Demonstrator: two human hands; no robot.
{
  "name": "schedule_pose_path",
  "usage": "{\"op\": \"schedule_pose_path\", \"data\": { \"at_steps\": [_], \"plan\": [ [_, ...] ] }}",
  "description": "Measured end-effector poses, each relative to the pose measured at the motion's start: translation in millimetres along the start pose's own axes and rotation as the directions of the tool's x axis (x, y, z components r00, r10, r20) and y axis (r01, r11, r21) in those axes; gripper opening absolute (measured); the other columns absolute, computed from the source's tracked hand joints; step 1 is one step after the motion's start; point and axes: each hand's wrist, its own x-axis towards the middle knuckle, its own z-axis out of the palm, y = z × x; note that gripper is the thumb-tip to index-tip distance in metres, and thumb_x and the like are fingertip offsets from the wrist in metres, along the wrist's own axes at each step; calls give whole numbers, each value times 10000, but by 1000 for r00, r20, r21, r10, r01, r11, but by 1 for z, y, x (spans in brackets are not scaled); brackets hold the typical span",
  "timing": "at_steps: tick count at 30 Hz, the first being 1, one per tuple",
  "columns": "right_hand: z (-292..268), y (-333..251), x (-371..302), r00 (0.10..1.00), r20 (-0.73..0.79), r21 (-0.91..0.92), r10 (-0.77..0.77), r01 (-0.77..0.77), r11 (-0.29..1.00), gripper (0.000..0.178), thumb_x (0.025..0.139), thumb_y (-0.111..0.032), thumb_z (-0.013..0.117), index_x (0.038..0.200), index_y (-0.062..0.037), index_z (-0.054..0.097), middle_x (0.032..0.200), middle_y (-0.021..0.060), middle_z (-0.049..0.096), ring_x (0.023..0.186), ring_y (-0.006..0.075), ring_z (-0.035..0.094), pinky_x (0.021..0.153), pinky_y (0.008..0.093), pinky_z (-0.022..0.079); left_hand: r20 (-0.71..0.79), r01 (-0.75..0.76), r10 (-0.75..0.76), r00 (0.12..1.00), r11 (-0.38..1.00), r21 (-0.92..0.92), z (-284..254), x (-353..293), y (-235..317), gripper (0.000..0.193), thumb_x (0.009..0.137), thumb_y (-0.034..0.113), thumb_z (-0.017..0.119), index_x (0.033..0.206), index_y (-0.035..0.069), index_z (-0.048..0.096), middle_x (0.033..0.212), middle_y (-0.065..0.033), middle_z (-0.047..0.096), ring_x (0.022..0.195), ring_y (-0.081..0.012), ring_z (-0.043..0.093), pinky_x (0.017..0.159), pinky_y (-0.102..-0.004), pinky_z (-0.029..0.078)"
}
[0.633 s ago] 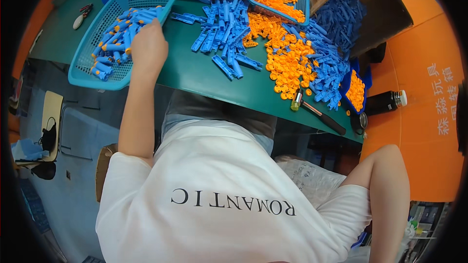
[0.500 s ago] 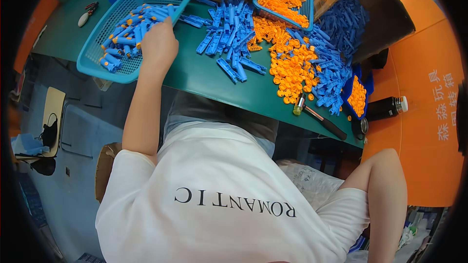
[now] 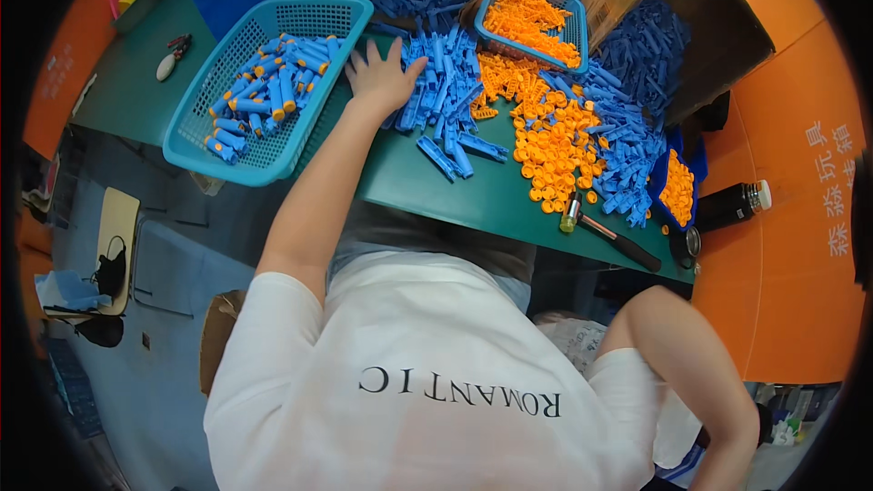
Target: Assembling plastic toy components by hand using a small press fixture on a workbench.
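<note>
My left hand [image 3: 382, 85] back uppermost, fingers spread apart, between the turquoise basket [image 3: 273, 167] and loose blue parts [image 3: 447, 82], my right hand out of view, grip indeterminable.

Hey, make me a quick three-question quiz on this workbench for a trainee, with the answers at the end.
1. Choose one. Where is the person's left hand?
A) On the black bottle
B) Between the teal basket and the loose blue parts
C) On the orange rings

2. True or false: the hammer lies on the green table with no hand on it.

3. Fill in the blank: many of the blue tubes in the teal basket have ____ ends.

Key: 1. B; 2. True; 3. orange.
</note>
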Motion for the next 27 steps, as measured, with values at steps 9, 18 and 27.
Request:
{"op": "schedule_pose_path", "data": {
  "at_steps": [9,18,27],
  "plan": [
    [72,209,-138,-116,-793,214,598,-972,96,514,765,-73,831,1251,-61,663,1273,107,625,934,156,588,736,280,510,-50,-122,119,992,733,-669,-26,-53,-10,366,1006,202,605,1334,42,638,1351,-204,642,1249,-331,625,1043,-378,476],
    [100,289,-151,8,-830,-63,558,-995,-80,552,824,-139,797,1322,-8,599,1319,202,589,1143,386,607,959,404,504,-372,-588,456,809,608,-534,-57,-181,-30,234,771,-12,711,988,71,743,1013,-72,734,950,-274,671,829,-404,533],
    [111,285,-185,-119,-894,234,432,-946,223,443,927,2,683,1364,-29,611,1408,76,494,807,53,539,736,207,465,239,217,-201,950,975,-44,-30,-357,-293,353,891,183,701,1195,43,588,1062,-186,607,942,-395,619,814,-478,507]
  ]
}}
